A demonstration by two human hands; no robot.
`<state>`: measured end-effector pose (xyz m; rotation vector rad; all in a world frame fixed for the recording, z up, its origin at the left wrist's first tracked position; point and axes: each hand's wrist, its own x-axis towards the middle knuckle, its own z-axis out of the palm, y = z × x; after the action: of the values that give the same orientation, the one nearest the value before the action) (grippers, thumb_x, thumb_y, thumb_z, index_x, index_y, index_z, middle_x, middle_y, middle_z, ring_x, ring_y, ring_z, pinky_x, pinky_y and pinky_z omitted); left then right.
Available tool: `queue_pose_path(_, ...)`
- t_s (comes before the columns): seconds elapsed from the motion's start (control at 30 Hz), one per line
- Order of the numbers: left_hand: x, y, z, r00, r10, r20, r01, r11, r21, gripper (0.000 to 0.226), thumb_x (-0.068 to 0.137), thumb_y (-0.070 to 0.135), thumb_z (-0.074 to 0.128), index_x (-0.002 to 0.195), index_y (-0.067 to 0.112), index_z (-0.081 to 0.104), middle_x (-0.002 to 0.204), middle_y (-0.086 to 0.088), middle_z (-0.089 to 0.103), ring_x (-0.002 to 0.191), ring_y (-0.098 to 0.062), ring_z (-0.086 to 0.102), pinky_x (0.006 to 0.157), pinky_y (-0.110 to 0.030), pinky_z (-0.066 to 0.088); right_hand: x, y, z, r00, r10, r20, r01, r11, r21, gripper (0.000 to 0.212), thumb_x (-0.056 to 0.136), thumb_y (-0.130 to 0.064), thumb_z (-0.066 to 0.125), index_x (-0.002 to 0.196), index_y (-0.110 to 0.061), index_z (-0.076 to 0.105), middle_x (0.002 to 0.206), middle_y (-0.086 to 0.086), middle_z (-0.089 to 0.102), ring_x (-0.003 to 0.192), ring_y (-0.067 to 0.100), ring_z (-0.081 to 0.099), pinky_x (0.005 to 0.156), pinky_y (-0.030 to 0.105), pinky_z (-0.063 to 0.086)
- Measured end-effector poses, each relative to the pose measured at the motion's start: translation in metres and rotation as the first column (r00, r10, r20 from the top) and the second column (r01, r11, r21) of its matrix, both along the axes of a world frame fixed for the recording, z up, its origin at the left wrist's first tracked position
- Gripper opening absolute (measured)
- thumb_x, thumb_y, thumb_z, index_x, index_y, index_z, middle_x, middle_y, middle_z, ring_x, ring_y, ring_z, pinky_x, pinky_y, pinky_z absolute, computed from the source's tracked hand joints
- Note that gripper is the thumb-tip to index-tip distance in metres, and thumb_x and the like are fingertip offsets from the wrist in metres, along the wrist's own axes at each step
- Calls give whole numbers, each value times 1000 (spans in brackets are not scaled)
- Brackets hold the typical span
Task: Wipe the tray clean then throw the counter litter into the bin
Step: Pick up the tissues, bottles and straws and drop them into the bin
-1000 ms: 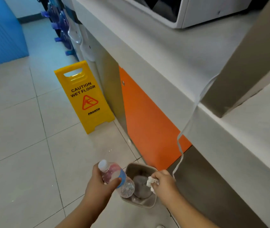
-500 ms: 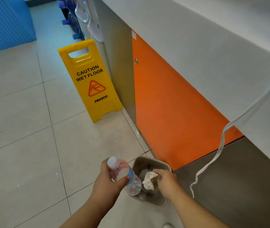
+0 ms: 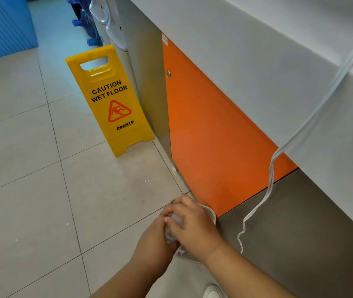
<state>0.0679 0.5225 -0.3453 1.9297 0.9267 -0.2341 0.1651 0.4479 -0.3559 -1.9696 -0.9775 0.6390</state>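
Both my hands meet low over the small grey bin [image 3: 212,214], which stands on the floor against the orange cabinet door. My left hand [image 3: 153,244] grips a clear plastic bottle [image 3: 175,220] from the left. My right hand [image 3: 193,227] is closed over the bottle's upper part and hides its cap. Only slivers of the bottle show between the fingers. A bit of white tissue [image 3: 179,252] peeks out below my hands, inside the bin. Most of the bin is hidden by my hands. No tray is in view.
A yellow wet-floor sign [image 3: 111,100] stands on the tiled floor to the upper left. The orange cabinet door [image 3: 210,130] sits under the white counter [image 3: 257,50]. A white cable [image 3: 278,151] hangs from the counter. My shoe [image 3: 213,292] is at the bottom edge.
My right hand let the white tissue go into the bin and moved left onto the top of the bottle. The bottle is now lower, over the bin. The camera tilted down.
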Motion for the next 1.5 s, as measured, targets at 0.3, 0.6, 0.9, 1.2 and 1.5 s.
queue_pose_path(0.3,-9,-4,-1,995,-54,-82,61,995,80,66,88,22,61,144,25,27,146,9,33,134,-6,33,96,-7,20,14,-41,-65,1000,9,2,-6,809,-588,18,94,-16,47,110,-17,56,125,1,43,108,20,53,87,25,40)
queue_pose_path(0.6,-19,-7,10,996,4,-91,8,991,130,57,90,28,59,141,27,35,141,9,44,129,-8,41,105,-21,30,13,-52,-53,1000,2,-7,-6,777,-629,30,90,-17,52,118,-23,59,124,3,51,109,27,55,90,30,47)
queue_pose_path(0.9,-27,-5,95,1000,-16,18,13,988,156,27,90,24,60,117,29,59,120,13,59,115,-5,51,97,-24,42,7,-58,66,995,-94,-31,75,920,-384,19,87,-30,54,103,-33,66,113,-13,59,109,12,55,99,32,44)
queue_pose_path(1.2,-20,-11,212,957,-161,240,123,979,164,20,89,16,62,100,32,64,99,17,67,89,14,58,70,2,37,-7,-102,249,988,-150,-41,146,986,-84,16,90,-32,58,102,-39,67,104,-18,59,93,0,57,90,25,49)
queue_pose_path(1.5,2,-70,284,843,-323,430,335,941,51,23,90,10,60,96,32,64,96,11,71,91,10,62,70,0,43,-24,-203,352,888,-455,67,456,890,8,17,92,-27,58,93,-41,66,92,-23,62,82,-1,58,77,14,44)
